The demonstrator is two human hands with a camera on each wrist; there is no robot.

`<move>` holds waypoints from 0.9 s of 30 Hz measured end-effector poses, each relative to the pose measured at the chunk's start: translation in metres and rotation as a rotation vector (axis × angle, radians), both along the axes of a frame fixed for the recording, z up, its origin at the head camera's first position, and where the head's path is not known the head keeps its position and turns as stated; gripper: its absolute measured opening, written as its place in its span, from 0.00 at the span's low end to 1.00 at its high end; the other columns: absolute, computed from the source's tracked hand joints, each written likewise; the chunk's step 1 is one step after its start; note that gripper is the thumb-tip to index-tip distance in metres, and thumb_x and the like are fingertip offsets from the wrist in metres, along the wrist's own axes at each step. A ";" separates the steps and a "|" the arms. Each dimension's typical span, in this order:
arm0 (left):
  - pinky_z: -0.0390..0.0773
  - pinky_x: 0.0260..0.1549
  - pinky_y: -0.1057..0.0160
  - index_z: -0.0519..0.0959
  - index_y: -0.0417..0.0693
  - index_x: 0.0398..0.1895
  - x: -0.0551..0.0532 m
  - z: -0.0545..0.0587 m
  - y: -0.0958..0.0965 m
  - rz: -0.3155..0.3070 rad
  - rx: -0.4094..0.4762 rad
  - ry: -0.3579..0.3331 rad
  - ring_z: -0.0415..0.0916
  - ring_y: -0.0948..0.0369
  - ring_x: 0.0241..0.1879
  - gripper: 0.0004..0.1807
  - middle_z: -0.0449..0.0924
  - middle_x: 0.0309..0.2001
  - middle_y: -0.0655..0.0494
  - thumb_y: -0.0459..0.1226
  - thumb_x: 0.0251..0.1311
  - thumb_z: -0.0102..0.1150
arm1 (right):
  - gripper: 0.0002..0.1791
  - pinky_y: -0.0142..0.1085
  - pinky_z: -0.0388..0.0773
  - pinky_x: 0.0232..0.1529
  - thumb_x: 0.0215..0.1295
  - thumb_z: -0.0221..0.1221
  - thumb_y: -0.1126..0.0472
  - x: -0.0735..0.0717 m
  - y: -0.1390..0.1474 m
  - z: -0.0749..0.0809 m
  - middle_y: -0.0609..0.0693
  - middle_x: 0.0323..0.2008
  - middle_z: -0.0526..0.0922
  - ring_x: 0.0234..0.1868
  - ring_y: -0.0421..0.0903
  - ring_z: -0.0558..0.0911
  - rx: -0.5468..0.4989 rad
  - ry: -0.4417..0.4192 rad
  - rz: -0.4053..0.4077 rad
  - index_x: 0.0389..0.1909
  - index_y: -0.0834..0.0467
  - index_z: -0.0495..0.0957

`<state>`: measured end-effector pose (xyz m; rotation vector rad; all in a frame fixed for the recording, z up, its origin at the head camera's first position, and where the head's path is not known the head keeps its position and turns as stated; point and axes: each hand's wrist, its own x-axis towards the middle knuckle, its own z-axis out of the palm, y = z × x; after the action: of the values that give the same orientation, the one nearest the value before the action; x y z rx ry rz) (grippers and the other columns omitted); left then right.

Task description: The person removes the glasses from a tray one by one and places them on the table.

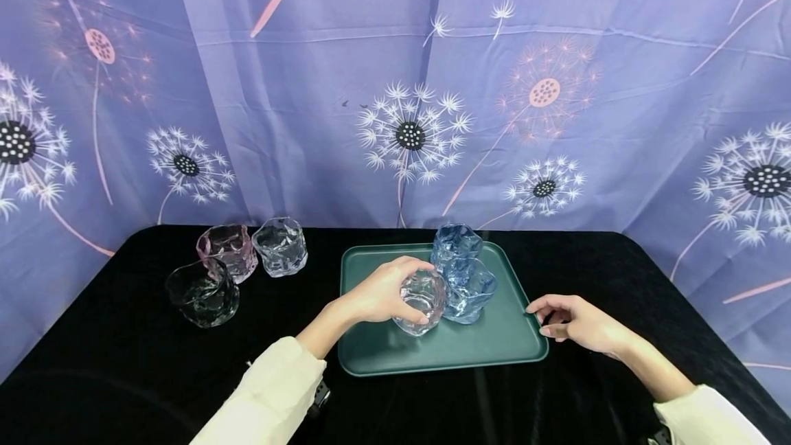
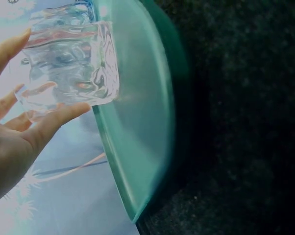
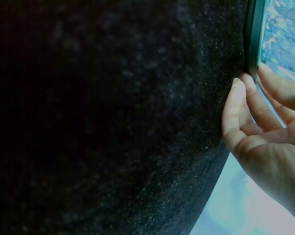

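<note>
My left hand (image 1: 386,294) holds a pale, pink-tinged clear glass (image 1: 425,297), thumb on the near side and fingers on the far side. This glass stands over the middle of a green tray (image 1: 377,356); in the left wrist view its base (image 2: 108,73) is close to the tray surface. Right beside it are two blue glasses, a near one (image 1: 469,290) and a far one (image 1: 456,242). At the tray's right edge my right hand (image 1: 577,321) pinches the rim (image 3: 254,44) between thumb and bent fingers.
On the black-covered table (image 1: 123,383), three more glasses stand together at the back left: a pink one (image 1: 228,249), a clear one (image 1: 281,246) and a dark-looking clear one (image 1: 204,294). A purple curtain (image 1: 309,88) with dandelion prints hangs behind the table.
</note>
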<state>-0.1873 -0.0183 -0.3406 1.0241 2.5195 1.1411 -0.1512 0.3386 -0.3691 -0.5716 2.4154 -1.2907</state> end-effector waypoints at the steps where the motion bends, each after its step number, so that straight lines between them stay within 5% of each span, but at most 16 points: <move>1: 0.70 0.48 0.53 0.67 0.44 0.61 0.000 0.000 0.000 0.001 -0.001 0.003 0.66 0.52 0.55 0.40 0.65 0.60 0.49 0.38 0.40 0.72 | 0.17 0.35 0.72 0.23 0.57 0.56 0.73 0.000 0.000 0.000 0.61 0.35 0.73 0.25 0.40 0.71 -0.002 0.000 0.000 0.48 0.73 0.70; 27: 0.71 0.47 0.56 0.70 0.44 0.58 0.002 0.005 0.000 -0.002 0.006 0.035 0.68 0.53 0.51 0.37 0.69 0.56 0.50 0.37 0.38 0.71 | 0.17 0.35 0.73 0.24 0.57 0.56 0.73 0.000 0.000 0.000 0.61 0.35 0.73 0.25 0.40 0.72 0.015 -0.012 -0.010 0.48 0.73 0.70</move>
<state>-0.1853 -0.0184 -0.3361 1.0564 2.5429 1.1414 -0.1516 0.3384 -0.3691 -0.5472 2.4187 -1.2757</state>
